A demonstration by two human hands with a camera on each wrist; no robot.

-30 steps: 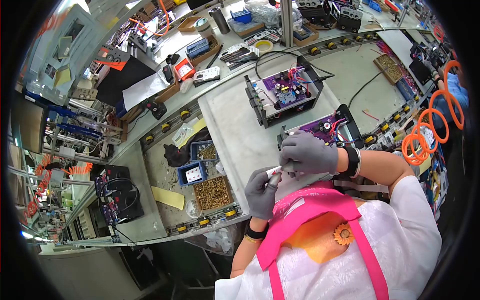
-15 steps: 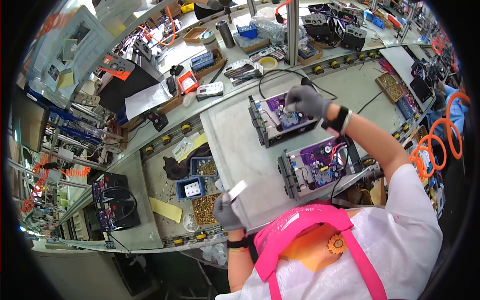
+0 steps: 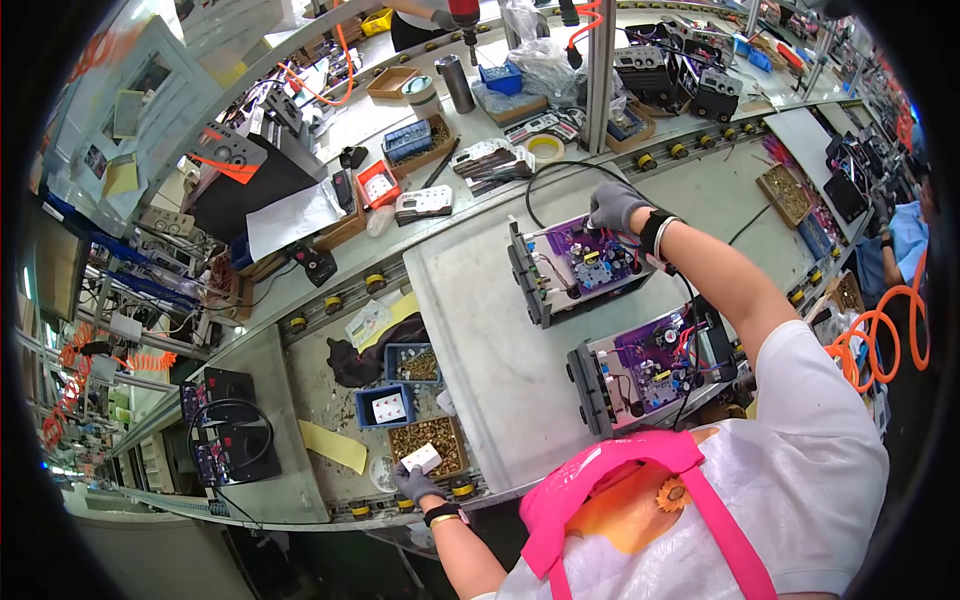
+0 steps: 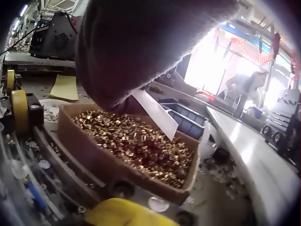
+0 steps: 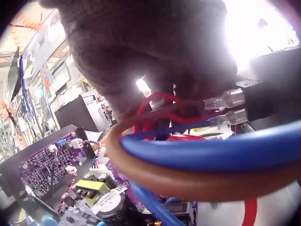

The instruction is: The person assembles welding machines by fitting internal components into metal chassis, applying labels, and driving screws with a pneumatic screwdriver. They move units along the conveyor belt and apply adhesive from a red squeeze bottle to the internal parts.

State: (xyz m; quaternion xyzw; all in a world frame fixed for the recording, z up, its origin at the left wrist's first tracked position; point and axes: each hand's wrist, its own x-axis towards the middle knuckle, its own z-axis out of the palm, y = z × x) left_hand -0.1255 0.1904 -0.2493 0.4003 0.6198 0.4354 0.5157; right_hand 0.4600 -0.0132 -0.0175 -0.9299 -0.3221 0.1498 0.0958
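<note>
My gloved left hand [image 3: 413, 482] pinches a small white label sheet [image 3: 422, 459] over a box of brass-coloured parts [image 3: 402, 440]. In the left wrist view, the sheet [image 4: 157, 113] sticks out beyond the dark glove [image 4: 136, 52]. My gloved right hand [image 3: 615, 207] reaches into the far open device [image 3: 550, 270], fingers down near its purple circuit board [image 3: 600, 262]. Red wires [image 5: 162, 96] run right by the fingers in the right wrist view, with thick blue [image 5: 225, 148] and brown cables in front; I cannot tell what the fingertips hold. Closer to me stands a second open device [image 3: 640, 375].
A blue bin [image 3: 384, 406] holding white label sheets with red marks sits beside the brass parts, with another blue bin [image 3: 411, 363] behind. Both devices stand on a pale board [image 3: 470, 330]. Rollers [image 3: 375, 281] line the bench edge; a black cable [image 3: 535, 185] loops behind the far device.
The hands were together over the near device, then parted. The left hand carried the label sheet left to the brass parts; the right hand moved to the far device and stays there.
</note>
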